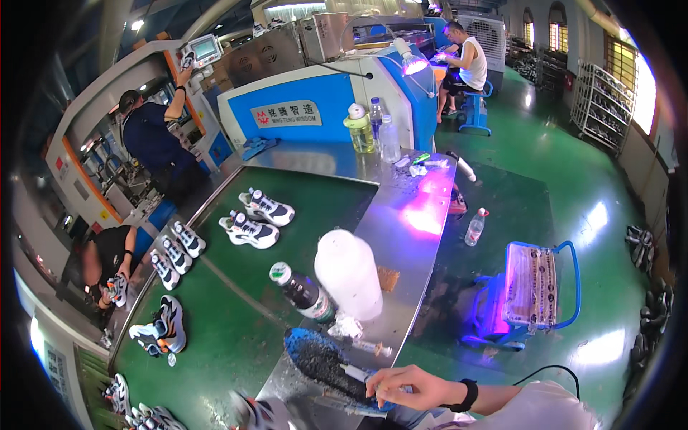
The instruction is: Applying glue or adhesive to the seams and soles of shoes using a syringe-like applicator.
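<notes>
At the lower edge, my right hand (412, 387), with a black band on its wrist, has its fingers closed in a pinch. A short white stick-like tool (355, 373) juts from the fingertips; its kind is unclear. It lies over a blue oval tray (292, 342) coated with dark crumbly matter. Beside the tray are a syringe-like tube (373, 347) and crumpled white tissue (346, 327). A motion-blurred sneaker (261, 413) shows left of the tray; what holds it, if anything, is hidden. My left hand does not show.
A white plastic bottle (349, 276) and a dark green-capped bottle (302, 292) stand behind the tray. Several sneakers (249, 231) rest on the green conveyor belt (236, 287). A blue-framed chair (530, 287) stands right. Other people (161, 136) work at the left and far back.
</notes>
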`<state>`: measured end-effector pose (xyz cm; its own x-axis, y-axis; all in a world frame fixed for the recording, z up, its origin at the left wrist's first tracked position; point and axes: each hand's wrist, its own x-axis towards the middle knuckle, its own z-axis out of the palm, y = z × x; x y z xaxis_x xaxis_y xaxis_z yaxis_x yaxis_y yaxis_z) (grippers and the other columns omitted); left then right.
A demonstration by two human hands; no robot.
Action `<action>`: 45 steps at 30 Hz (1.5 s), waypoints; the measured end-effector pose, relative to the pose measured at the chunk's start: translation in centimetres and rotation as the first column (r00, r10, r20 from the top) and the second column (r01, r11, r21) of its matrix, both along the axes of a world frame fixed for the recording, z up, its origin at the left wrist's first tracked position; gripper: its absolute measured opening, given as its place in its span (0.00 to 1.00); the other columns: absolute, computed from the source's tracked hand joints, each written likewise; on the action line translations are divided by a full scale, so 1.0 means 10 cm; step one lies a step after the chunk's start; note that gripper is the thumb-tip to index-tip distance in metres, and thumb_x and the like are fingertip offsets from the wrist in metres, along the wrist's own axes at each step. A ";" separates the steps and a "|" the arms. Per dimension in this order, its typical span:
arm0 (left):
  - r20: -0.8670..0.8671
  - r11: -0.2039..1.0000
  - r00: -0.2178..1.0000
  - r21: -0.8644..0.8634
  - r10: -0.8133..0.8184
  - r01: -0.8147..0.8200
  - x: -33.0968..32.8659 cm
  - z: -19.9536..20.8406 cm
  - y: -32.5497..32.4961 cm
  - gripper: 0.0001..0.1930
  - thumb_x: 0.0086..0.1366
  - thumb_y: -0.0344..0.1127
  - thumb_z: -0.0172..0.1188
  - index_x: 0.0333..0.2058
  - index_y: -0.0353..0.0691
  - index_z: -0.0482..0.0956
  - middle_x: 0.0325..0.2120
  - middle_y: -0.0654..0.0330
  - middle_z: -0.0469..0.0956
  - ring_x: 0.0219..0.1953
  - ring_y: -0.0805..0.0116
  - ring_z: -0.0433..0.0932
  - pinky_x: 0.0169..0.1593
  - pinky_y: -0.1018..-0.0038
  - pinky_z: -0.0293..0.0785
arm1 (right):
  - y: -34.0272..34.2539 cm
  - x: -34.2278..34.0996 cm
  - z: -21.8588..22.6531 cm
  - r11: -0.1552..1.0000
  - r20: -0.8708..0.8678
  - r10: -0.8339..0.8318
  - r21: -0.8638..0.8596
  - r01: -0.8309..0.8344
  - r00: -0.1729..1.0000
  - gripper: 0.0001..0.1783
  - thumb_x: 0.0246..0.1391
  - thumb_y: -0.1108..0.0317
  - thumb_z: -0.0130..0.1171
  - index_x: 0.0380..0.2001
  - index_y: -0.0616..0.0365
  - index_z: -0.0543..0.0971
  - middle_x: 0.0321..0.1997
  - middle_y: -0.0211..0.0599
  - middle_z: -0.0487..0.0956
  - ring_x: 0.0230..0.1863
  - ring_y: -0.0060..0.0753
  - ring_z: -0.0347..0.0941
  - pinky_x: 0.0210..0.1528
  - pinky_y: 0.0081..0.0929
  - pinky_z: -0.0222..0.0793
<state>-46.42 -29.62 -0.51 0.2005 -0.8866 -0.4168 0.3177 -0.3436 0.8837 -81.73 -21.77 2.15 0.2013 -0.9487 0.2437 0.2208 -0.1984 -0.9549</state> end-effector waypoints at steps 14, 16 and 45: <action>0.297 0.867 0.914 -0.487 0.276 -0.104 0.26 0.43 1.10 0.27 0.61 0.47 0.56 0.53 0.38 0.62 0.44 0.53 0.71 0.44 0.63 0.73 0.46 0.70 0.72 | 0.34 0.40 0.04 0.983 -0.362 -0.183 -0.045 0.179 0.914 0.08 0.52 0.74 0.51 0.21 0.64 0.74 0.35 0.38 0.75 0.31 0.30 0.71 0.33 0.24 0.67; 0.342 0.850 0.896 -0.522 0.285 -0.071 0.37 0.46 1.05 0.28 0.61 0.47 0.56 0.53 0.38 0.62 0.44 0.52 0.71 0.44 0.62 0.73 0.46 0.69 0.72 | 0.22 0.43 0.10 0.990 -0.385 -0.067 0.089 0.109 0.921 0.07 0.50 0.75 0.51 0.21 0.64 0.75 0.36 0.39 0.75 0.34 0.32 0.73 0.35 0.26 0.67; 0.457 0.516 0.853 -0.682 -0.252 0.518 -0.23 0.60 0.21 0.22 0.51 0.32 0.65 0.44 0.30 0.71 0.38 0.56 0.76 0.39 0.72 0.75 0.43 0.78 0.71 | 0.00 0.78 0.47 0.913 0.098 0.361 -0.241 -0.330 0.927 0.43 0.58 0.37 0.23 0.07 0.55 0.72 0.29 0.34 0.68 0.22 0.32 0.64 0.29 0.25 0.64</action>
<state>-48.73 -27.49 5.52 -0.2619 -0.8490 0.4589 0.0368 0.4664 0.8838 -73.97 -21.81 6.88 0.4563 -0.7468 0.4839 0.4390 -0.2841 -0.8524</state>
